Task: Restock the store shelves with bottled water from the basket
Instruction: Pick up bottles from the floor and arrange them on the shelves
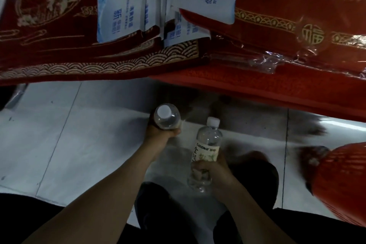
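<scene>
From the head camera, the left hand (pixel 160 135) grips one water bottle (pixel 168 118), its white cap facing up. The right hand (pixel 210 169) grips the labelled water bottle (pixel 208 140) by its lower half. Both bottles are above the tiled floor (pixel 69 134), below the stacked red mats (pixel 118 59). The red basket (pixel 344 184) is at the right edge.

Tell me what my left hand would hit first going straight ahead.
Probably the front edge of the red mat stack, with the water bottle the left hand grips leading; depth is unclear.

Both bare forearms (pixel 111 194) reach forward and down, the left hand (pixel 165 134) wrapped round a bottle (pixel 168 118), the right hand (pixel 214 171) gripping a second bottle (pixel 208 144) near its base.
</scene>
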